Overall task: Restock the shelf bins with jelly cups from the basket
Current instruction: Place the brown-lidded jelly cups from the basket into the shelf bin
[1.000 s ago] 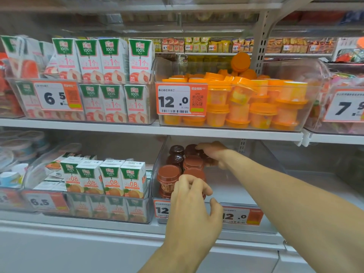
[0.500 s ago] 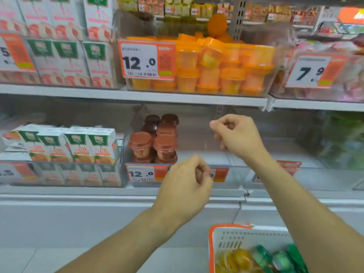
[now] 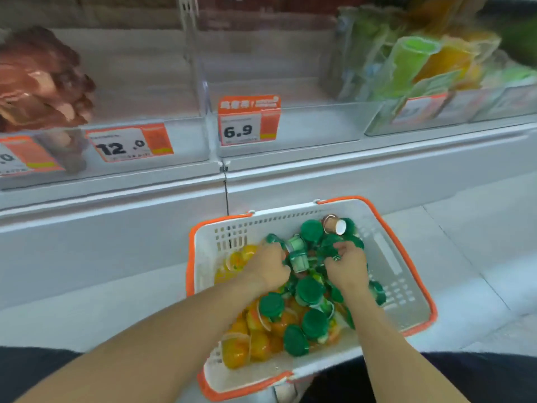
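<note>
Both hands are down in the white, orange-rimmed basket [image 3: 392,257]. The left hand [image 3: 268,267] has its fingers curled round a green-lidded jelly cup [image 3: 296,254]; the right hand [image 3: 347,264] has its fingers bent onto green cups, though whether it grips one I cannot tell. About a dozen green lids show, with orange cups [image 3: 250,341] left of the left fingers. Right of the right fingers lies bare basket floor. Above, the clear bin [image 3: 305,123] tagged 6.9 stands open.
</note>
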A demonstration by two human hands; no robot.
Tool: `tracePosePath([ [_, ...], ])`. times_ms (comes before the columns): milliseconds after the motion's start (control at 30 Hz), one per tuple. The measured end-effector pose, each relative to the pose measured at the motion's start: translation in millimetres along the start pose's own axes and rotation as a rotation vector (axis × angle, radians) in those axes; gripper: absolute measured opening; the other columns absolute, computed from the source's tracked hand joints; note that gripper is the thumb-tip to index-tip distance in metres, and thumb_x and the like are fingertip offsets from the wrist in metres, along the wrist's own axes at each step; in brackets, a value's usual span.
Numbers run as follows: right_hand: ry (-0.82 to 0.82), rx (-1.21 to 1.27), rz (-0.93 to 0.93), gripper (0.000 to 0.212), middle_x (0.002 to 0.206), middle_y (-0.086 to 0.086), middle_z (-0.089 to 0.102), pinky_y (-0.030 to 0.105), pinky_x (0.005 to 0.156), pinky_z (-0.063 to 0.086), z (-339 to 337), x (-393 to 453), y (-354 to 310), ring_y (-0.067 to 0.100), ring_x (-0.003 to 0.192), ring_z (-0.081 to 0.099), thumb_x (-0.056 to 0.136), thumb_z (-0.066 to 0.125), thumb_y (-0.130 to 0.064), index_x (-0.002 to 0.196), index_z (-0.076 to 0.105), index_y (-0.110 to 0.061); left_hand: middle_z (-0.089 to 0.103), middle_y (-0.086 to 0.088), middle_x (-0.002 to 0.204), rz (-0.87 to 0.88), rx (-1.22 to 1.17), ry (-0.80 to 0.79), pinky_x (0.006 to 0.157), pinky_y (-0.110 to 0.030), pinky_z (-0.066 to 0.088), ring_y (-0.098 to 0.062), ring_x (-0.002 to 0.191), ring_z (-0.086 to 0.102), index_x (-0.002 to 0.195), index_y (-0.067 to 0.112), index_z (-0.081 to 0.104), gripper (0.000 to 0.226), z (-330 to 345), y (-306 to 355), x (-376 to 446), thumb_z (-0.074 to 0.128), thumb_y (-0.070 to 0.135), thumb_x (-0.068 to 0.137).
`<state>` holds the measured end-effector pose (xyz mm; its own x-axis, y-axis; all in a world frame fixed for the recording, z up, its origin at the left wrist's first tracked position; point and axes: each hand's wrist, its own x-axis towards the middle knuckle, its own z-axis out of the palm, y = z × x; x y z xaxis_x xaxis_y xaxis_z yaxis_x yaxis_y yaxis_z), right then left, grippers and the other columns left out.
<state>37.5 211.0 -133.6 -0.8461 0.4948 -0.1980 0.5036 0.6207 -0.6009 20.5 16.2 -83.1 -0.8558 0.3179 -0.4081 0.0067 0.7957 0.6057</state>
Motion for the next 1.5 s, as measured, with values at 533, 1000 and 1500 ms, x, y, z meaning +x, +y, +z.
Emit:
tracePosePath([
  [533,0.010,-0.007,-0.081,0.041,0.113,0.008,0.059,0.041,0.088,0.053,9,113,25,0.027,0.099,0.059,0.081,0.073,-0.036,0.115,0.060,-0.017,0.056,-0.002,0.122,0.044,0.115,0.205,0.106,-0.037,0.043,-0.020,0.118,0.050,0.128,0.020,0.052,0.036,87,-7,65,0.056,0.026,0.093],
  [1000,-0.812,0.986,-0.137,0.021,0.093,0.017,0.067,0.030,0.064,0.053,-86,21,-113,0.025,0.073,0.065,0.092,0.062,-0.013,0.108,0.065,0.002,0.064,-0.026,0.111,-0.076,-0.968,-0.288,0.076,-0.042,0.060,-0.042,0.095,0.071,0.128,0.006,0.056,0.068,-109,58,-7,0.057,0.058,0.084],
  [1500,-0.783,0.559,-0.841,0.051,0.115,-0.006,0.067,0.034,0.085,0.059,-39,-117,-330,0.022,0.093,0.072,0.084,0.076,-0.008,0.129,0.056,-0.022,0.059,-0.003,0.101,0.104,0.429,0.782,0.085,-0.032,0.048,-0.024,0.096,0.061,0.131,0.031,0.059,0.062,-264,-33,-160,0.080,0.034,0.073],
])
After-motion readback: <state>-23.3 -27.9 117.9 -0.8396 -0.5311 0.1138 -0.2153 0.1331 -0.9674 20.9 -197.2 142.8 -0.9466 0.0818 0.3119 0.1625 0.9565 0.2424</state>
